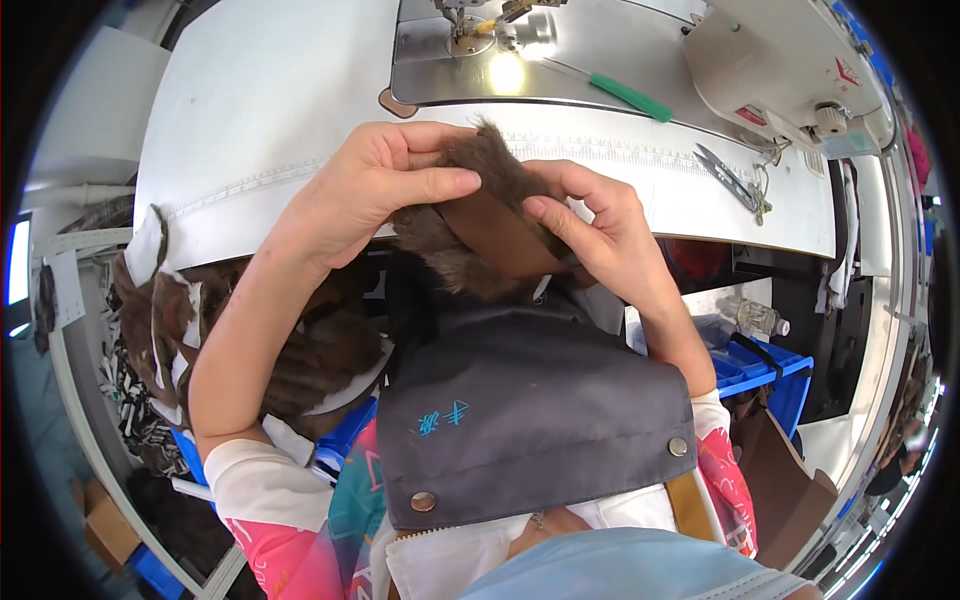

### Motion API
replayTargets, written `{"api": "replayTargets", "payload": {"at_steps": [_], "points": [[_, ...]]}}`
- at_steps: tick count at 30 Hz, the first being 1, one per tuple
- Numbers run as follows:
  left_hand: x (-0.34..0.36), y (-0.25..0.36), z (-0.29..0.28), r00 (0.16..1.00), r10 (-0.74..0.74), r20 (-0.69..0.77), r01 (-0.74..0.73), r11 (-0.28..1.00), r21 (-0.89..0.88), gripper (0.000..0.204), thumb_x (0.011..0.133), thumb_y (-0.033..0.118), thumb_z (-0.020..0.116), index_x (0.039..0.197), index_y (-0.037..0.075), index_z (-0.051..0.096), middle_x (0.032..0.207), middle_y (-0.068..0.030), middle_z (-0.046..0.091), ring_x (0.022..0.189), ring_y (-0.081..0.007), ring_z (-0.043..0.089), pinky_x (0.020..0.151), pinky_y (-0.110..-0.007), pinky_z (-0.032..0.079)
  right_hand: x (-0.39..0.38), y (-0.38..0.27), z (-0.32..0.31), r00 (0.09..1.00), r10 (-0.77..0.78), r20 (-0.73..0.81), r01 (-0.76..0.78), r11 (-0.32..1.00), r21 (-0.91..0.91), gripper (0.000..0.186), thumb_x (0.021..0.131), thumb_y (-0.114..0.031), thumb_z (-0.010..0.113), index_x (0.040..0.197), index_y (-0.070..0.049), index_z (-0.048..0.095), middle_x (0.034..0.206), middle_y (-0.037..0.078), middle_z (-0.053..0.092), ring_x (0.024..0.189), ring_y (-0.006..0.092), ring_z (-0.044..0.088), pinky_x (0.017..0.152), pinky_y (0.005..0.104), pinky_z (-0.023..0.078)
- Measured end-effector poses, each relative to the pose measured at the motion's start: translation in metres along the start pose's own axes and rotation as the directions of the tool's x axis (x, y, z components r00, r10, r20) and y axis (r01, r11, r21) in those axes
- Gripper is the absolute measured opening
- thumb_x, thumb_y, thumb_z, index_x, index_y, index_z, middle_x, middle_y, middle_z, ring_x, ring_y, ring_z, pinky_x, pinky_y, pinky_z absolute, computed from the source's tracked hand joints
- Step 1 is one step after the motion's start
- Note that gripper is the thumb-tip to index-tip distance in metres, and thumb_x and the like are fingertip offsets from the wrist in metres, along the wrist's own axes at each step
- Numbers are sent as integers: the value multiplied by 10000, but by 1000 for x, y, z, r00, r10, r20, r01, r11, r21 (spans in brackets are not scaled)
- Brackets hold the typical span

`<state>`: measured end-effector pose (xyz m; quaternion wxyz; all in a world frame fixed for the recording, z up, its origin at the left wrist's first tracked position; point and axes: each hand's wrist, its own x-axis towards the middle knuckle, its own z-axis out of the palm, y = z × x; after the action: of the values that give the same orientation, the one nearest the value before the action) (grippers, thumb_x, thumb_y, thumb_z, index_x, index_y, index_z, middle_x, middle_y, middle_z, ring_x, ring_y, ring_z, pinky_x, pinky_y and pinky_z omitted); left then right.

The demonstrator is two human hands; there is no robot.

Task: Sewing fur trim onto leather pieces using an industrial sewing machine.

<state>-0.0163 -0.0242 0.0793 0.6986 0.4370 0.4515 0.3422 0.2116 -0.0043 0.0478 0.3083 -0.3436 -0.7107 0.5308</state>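
Observation:
Between my two hands is a piece of brown fur [440, 250] with a smooth brown strip [505, 235] across it. My left hand [395, 180] pinches its upper left edge between thumb and fingers. On the other side, my right hand [590, 220] grips the right edge, the thumb pressed near the strip. The piece is held up over my dark apron [530, 410], just off the front edge of the white sewing table [270, 110]. Fingertips behind the fur are hidden.
A sewing machine [790, 70] stands at the back right, its needle area at the top middle. A green-handled screwdriver [630, 97] and thread snips [728, 178] lie on the table. Brown fur pieces [310, 360] hang at my left. A blue basket [765, 370] is at my right.

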Motion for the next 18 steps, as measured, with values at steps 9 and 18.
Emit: {"api": "replayTargets", "payload": {"at_steps": [9, 18], "points": [[-1, -18, 0, 983, -174, -57, 167, 980, -111, 298, 861, 127, 659, 1119, -17, 624, 1017, -64, 664, 912, -117, 623, 810, -251, 494, -1, 9, 12, 991, -84, -105, 65, 983, -170, 343, 831, -89, 637, 1164, -33, 578, 886, 73, 634, 798, 184, 583, 754, 315, 441], [-13, -25, 12, 968, -193, -159, 116, 909, -399, 168, 890, 130, 607, 977, -11, 629, 908, -56, 652, 806, -121, 627, 723, -254, 509, -11, 13, 77, 746, -665, 26, 322, 328, -888, 347, 804, -189, 556, 1126, -82, 628, 1227, 55, 591, 1274, 247, 462, 1096, 540, 135]]}}
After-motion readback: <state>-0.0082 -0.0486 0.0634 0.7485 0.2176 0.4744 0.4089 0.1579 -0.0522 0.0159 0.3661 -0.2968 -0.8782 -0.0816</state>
